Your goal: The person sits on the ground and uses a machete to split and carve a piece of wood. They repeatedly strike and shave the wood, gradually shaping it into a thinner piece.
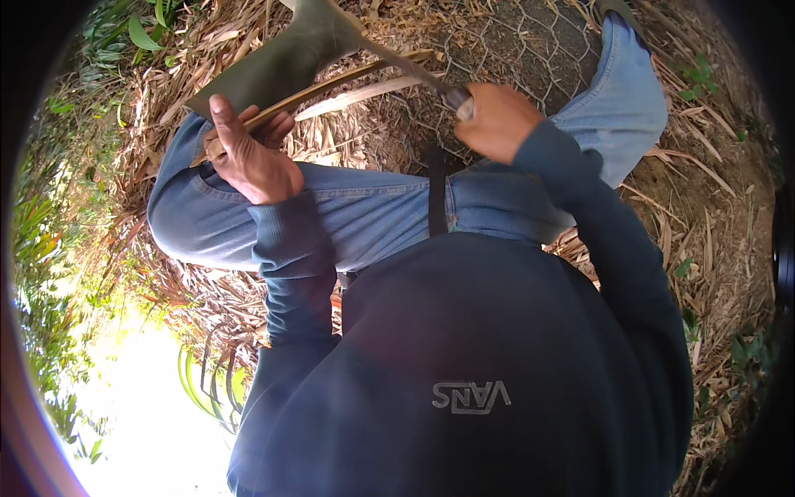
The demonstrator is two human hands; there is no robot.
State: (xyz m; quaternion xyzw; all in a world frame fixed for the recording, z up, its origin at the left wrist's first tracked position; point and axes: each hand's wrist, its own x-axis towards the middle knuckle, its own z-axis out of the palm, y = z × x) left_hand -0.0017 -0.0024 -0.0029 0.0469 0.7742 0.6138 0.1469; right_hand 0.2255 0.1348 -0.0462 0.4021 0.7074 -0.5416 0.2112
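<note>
"While we're on lettering, can any be seen?"

"One pale printed logo (472, 398), well below both hands, on the chest of a dark sweatshirt (497, 323). It stands upside down from this view."

"What's in the left hand (252, 161)?"

"One narrow strip (331, 84), woody-looking, brown with a lighter edge, slightly bowed. It lies between the raised thumb and the half-curled fingers, so the hold looks loose, and it runs up and rightward past the fingertips."

"And the right hand (501, 123)?"

"That one is closed around the handle (455, 98) of one long-bladed tool. The handle is dark and rounded, with a paler end by the thumb. Its slim, grey-brown blade (410, 68) slants up and left from the fist and crosses the strip between the two hands. Whether they touch, I can't tell."

"How many boots?"

"One olive boot (277, 66), smooth and rubbery, just above the left hand. A bit of dark footwear (617, 10) shows up and right of the right hand, cut by the rim."

"Other textures?"

"Faded denim jeans (364, 203), two bent legs, lie below and beside the hands. One black strap (437, 199) sits between the hands, lower down. Hexagonal wire mesh (530, 50) spreads above the right hand, and dry, papery leaf litter (207, 294) lies below the left."
</note>
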